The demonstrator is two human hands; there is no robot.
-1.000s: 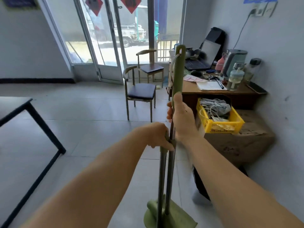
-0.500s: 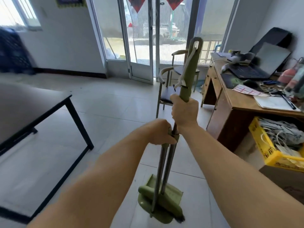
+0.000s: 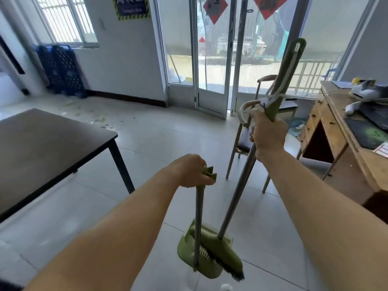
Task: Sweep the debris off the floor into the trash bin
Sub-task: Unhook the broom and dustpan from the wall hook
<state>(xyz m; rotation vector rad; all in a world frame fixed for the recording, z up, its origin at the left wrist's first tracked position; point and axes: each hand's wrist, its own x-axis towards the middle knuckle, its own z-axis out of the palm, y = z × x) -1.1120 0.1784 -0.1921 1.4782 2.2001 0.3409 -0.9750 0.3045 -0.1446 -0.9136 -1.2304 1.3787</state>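
My left hand (image 3: 194, 171) grips the green top of the dustpan's handle. The green dustpan (image 3: 189, 250) hangs below it, just above the tiled floor. My right hand (image 3: 267, 134) grips the broom's handle (image 3: 237, 196) where grey pole meets green grip, the top leaning right. The green broom head (image 3: 222, 250) with dark bristles lies partly in the dustpan. Pale green and white debris (image 3: 100, 120) is scattered on the floor at the far left, beyond the table. No trash bin is in view.
A dark table (image 3: 42, 148) fills the left side. A chair (image 3: 245, 141) stands behind the broom, in front of glass doors (image 3: 212, 59). A wooden desk (image 3: 346, 131) with clutter lines the right. Blue crates (image 3: 60, 70) lean under the window.
The view has swung left, bringing the debris and the window into sight. The two handles, held together before, have come apart: my right hand has moved the broom's handle up and to the right.
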